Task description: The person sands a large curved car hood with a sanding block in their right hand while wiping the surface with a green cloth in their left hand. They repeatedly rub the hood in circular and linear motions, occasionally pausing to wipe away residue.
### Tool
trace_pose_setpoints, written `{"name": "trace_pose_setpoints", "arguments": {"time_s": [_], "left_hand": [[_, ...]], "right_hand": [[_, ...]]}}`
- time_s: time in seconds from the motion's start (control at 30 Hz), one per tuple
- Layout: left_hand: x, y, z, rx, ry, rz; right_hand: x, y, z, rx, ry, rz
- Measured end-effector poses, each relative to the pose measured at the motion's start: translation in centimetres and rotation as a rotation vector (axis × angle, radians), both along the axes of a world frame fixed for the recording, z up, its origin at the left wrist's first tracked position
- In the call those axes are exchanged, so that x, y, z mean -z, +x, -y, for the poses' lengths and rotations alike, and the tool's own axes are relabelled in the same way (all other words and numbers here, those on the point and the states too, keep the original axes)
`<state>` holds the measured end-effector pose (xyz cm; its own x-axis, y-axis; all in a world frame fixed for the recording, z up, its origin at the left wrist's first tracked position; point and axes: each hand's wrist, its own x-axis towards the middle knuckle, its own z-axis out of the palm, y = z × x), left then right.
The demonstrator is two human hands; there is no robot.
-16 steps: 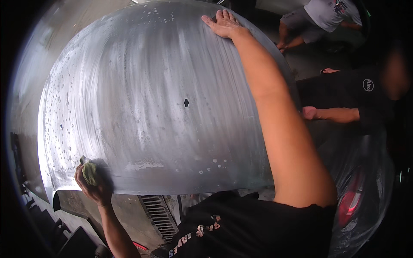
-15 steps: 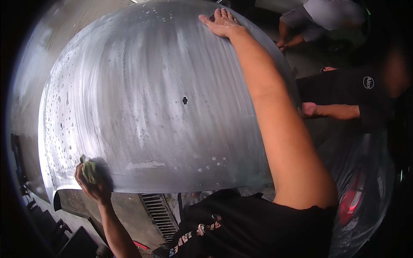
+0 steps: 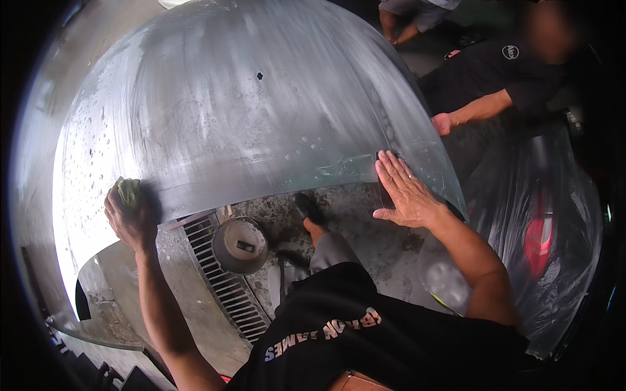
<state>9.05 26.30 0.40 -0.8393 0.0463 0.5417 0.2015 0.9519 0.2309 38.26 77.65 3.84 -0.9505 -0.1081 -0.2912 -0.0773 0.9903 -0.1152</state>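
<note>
A large grey car bonnet (image 3: 215,124), wet and streaked with droplets and suds, spreads out before me. At its near left edge my left hand (image 3: 129,218) is closed round a green cloth (image 3: 129,191). My right hand (image 3: 407,192) lies flat at the near right edge, fingers stretched out and pointing away. Beneath that palm a thin dark flat piece (image 3: 382,186) shows along the side; what it is remains mostly hidden. A small dark hole (image 3: 259,76) pierces the bonnet's middle.
Below the near edge stand a round bucket (image 3: 240,244) with a dark block in it and a floor drain grate (image 3: 222,274). Clear plastic sheeting (image 3: 554,247) drapes a red-lit shape at right. A person in black (image 3: 495,78) has a hand by the bonnet's right edge; another stands behind.
My right hand has come from the bonnet's far edge back to its near right edge. My left hand keeps the cloth near the left edge. The view has shifted, showing the bucket.
</note>
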Motion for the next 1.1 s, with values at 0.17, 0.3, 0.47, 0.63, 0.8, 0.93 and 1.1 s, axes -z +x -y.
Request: {"name": "trace_pose_setpoints", "arguments": {"time_s": [0.17, 0.3, 0.47, 0.63, 0.8, 0.93, 1.1], "left_hand": [[-0.3, 0.4, -0.2, -0.03, 0.01, -0.012], [-0.4, 0.3, -0.2, -0.001, 0.03, -0.032], [-1.1, 0.8, 0.0, -0.018, 0.011, 0.03], [-0.6, 1.3, 0.4, -0.058, 0.024, 0.013], [-1.8, 1.7, -0.5, -0.071, 0.028, 0.044], [-0.2, -0.1, -2.1, 0.03, 0.083, 0.028], [-1.0, 0.4, 0.2, -0.025, 0.078, 0.022]], "right_hand": [[0.2, -7.6, 5.3, -0.208, -0.008, -0.126], [2.7, -18.1, 17.1, -0.438, -0.196, -0.36], [2.3, -14.9, 15.2, -0.505, -0.155, -0.317], [-0.6, -4.0, 1.2, -0.428, -0.022, -0.002], [0.1, -13.6, 10.1, -0.551, -0.048, -0.074], [0.7, -25.6, 18.1, -0.467, -0.163, -0.18], [1.3, -23.2, 18.0, -0.476, -0.161, -0.16]]}}
